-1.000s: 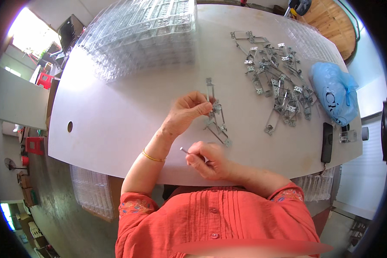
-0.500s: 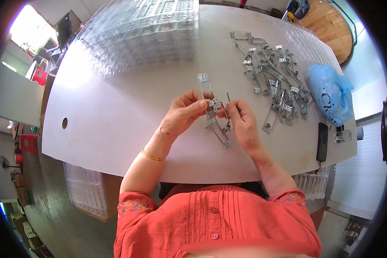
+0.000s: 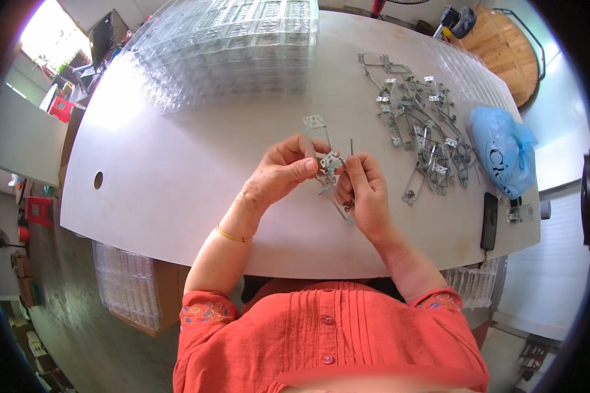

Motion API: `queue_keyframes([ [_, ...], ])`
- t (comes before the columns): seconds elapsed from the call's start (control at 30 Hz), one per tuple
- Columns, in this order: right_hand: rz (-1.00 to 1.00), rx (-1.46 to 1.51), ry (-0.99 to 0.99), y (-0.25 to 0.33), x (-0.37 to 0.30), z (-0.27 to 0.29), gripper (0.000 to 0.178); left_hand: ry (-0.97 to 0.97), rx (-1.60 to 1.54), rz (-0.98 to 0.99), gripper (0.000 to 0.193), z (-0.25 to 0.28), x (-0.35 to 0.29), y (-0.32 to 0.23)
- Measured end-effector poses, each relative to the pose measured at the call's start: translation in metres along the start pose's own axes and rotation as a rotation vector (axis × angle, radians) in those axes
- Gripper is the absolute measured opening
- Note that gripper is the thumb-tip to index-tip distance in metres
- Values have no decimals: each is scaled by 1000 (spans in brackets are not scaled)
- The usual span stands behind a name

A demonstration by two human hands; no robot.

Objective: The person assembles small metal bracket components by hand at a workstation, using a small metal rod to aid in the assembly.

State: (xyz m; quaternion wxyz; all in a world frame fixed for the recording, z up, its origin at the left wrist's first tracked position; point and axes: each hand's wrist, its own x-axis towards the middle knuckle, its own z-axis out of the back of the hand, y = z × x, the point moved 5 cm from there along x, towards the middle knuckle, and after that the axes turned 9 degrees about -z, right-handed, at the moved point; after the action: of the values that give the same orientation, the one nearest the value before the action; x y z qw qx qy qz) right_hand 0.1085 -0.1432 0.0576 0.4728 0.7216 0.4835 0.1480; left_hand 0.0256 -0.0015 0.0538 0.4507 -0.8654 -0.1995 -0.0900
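Observation:
Small silvery metal brackets [image 3: 314, 120] with thin rods and flat perforated end plates are linked together between my hands, above the middle of the table. My left hand [image 3: 278, 168] is closed, its thumb and fingers pinching the upper bracket near a plate. Close beside it, my right hand [image 3: 370, 193] is closed on the lower, hanging part of the linked brackets. A thin metal rod [image 3: 351, 146] stands up from its fingertips. My fingers hide how these parts join. To the right lies a loose, tangled heap of similar metal brackets [image 3: 418, 105].
Stacked clear plastic trays [image 3: 242, 59] cover the table's far left, with more trays [image 3: 462, 69] at far right. A tied blue plastic bag [image 3: 500, 147], a dark phone-like object [image 3: 490, 221] and a small clear box [image 3: 519, 214] lie at the right edge. The white table [image 3: 177, 196] has a round hole [image 3: 98, 180].
My right hand has drawn in toward the left and now covers more of the hanging brackets. My left hand keeps its pinch. The whole view has shifted slightly.

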Motion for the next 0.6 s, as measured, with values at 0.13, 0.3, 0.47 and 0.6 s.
queue_keyframes([
  [0.13,95,-85,25,3,-1,-7,20,-43,-35,12,17,-5,-3,-7],
  [0.3,-18,-28,-5,-3,-3,-4,20,-21,-22,-13,16,-3,-5,-5],
  [0.47,175,-277,-97,13,-15,-10,21,1,-61,36,16,-9,-5,-3],
  [0.6,159,-303,-101,16,-12,-9,21,31,-80,28,15,-3,-4,-3],
])
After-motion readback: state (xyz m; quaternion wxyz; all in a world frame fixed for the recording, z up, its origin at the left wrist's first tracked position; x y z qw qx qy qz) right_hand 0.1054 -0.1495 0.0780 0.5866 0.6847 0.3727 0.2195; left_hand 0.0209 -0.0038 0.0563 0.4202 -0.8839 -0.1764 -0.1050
